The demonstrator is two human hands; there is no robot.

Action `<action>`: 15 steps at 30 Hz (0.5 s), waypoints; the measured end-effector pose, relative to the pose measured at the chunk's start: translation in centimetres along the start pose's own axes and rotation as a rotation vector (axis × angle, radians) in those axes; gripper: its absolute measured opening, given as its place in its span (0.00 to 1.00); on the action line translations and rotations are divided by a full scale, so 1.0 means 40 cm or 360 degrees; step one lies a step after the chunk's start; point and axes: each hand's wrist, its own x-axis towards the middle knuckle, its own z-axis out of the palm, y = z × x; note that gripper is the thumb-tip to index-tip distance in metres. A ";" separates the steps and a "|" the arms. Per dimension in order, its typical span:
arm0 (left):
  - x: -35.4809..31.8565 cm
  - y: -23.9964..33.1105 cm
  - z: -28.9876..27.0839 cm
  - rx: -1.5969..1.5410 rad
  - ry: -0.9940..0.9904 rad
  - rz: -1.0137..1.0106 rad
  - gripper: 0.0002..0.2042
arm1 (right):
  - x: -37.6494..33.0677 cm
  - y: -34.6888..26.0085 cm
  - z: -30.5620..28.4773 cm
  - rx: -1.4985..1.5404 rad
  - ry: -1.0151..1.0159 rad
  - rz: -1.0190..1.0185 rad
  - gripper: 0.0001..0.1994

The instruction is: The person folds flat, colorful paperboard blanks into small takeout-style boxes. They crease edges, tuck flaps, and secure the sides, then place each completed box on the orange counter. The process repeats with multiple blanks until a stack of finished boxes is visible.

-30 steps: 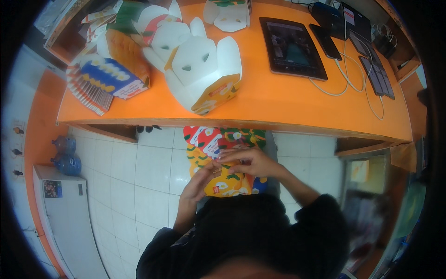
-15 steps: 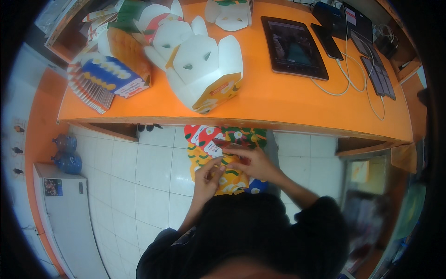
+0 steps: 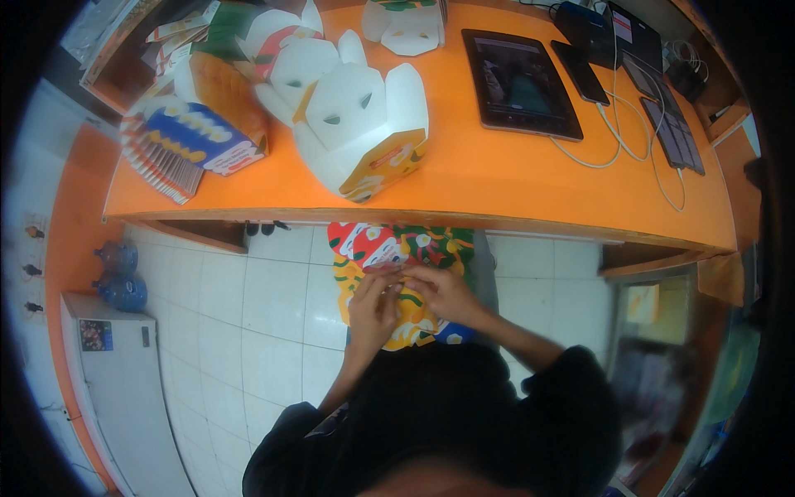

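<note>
Over my lap lies a brightly patterned cloth or sheet (image 3: 412,327) in yellow, red, green and blue; its exact kind is unclear. My left hand (image 3: 375,302) is closed, with bent fingers meeting those of the other hand above the pattern. Coming in from the right, my right hand (image 3: 439,290) is also closed, its fingertips pressed near the left ones. A small, thin reddish edge shows at the fingertips, too small and hidden to name. On the orange table (image 3: 497,178) ahead stands an open carton (image 3: 356,124), white inside with a yellow printed side.
Left of the carton are a blue-and-orange printed box (image 3: 207,137) and a fanned stack of flat cartons (image 3: 161,166). A tablet (image 3: 522,87), a phone (image 3: 580,73) and white cables lie at the right. Blue water bottles (image 3: 122,290) stand on a white cabinet (image 3: 116,364).
My hands have come closer together, the left fingers moving up to meet the right. The dark reddish thing under my right fingers is now mostly hidden.
</note>
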 end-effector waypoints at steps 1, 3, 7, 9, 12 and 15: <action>-0.003 0.000 -0.001 -0.0113 -0.0017 -0.0099 0.05 | 0.004 0.005 0.001 0.0012 0.0022 -0.0055 0.11; -0.006 -0.001 -0.003 -0.0083 0.0052 -0.0128 0.05 | 0.015 0.014 -0.001 0.0209 0.0096 -0.0084 0.11; -0.005 -0.006 -0.004 -0.0105 0.0203 -0.0076 0.05 | 0.036 0.018 -0.025 -0.0189 0.0178 -0.0470 0.12; -0.002 -0.012 -0.003 -0.0034 0.0222 0.0039 0.03 | 0.037 0.011 -0.030 -0.0125 0.0135 -0.0434 0.11; 0.001 -0.023 -0.006 -0.0124 0.0147 -0.0079 0.05 | 0.033 0.002 -0.032 -0.0058 0.0066 -0.0163 0.09; 0.008 -0.031 -0.012 -0.0107 0.0007 -0.0134 0.09 | 0.028 0.000 -0.018 0.0002 0.0107 -0.0088 0.08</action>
